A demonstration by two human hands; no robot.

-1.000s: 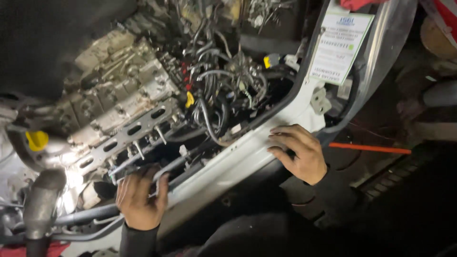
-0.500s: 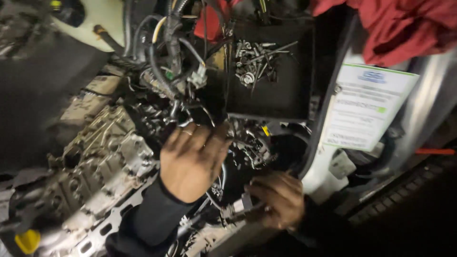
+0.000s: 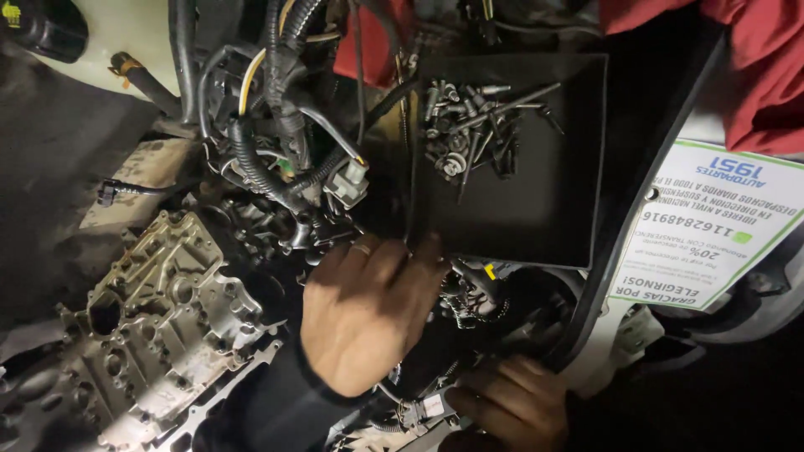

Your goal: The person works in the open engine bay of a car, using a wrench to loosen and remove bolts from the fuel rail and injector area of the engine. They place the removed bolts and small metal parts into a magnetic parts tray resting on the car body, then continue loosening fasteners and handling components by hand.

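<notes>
My left hand [image 3: 362, 311], a ring on one finger and a dark sleeve on the arm, reaches over the engine bay. Its fingertips are at the near edge of a black tray [image 3: 544, 209]. I see only the back of the hand, so what lies under the fingers is hidden. The tray holds a heap of bolts and screws [image 3: 469, 134] at its far left corner. My right hand [image 3: 512, 402] lies low at the bottom edge, fingers stretched left over dark hoses and a white connector [image 3: 431, 406], gripping nothing that I can see.
A bare aluminium cylinder head [image 3: 159, 326] lies at the lower left. Black hoses and wire looms [image 3: 268, 159] cross above it. A red cloth [image 3: 737, 59] hangs at the top right over a white printed sheet [image 3: 712, 226] on the white body panel.
The view swung from the fender edge up to the tray. My left hand rose from the engine's near side toward the tray; my right hand dropped lower in view.
</notes>
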